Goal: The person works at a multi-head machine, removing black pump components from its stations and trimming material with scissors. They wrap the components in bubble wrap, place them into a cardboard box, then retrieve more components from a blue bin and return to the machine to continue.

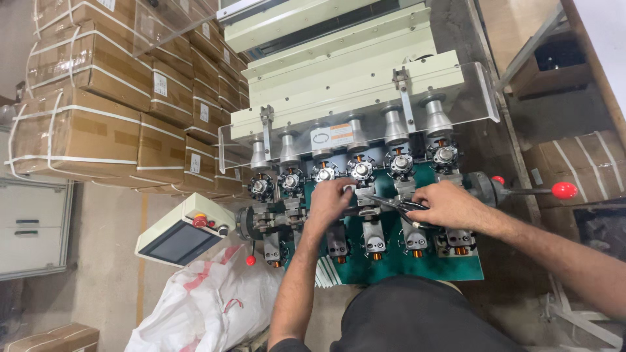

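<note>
- Dark cloth over my lap (417, 316) fills the bottom edge, with both my forearms reaching up from it toward the green-topped winding machine (391, 264).
- My left hand (328, 201) is bent at the wrist, fingers curled down and pinching a small part at one of the round stator heads (360, 169) in the row.
- My right hand (448, 204) comes in from the right, closed around the handles of black-handled snips (399, 206), whose tip points left toward my left hand.
- Beside the right end, a red-knobbed lever (563, 190) sticks out.
</note>
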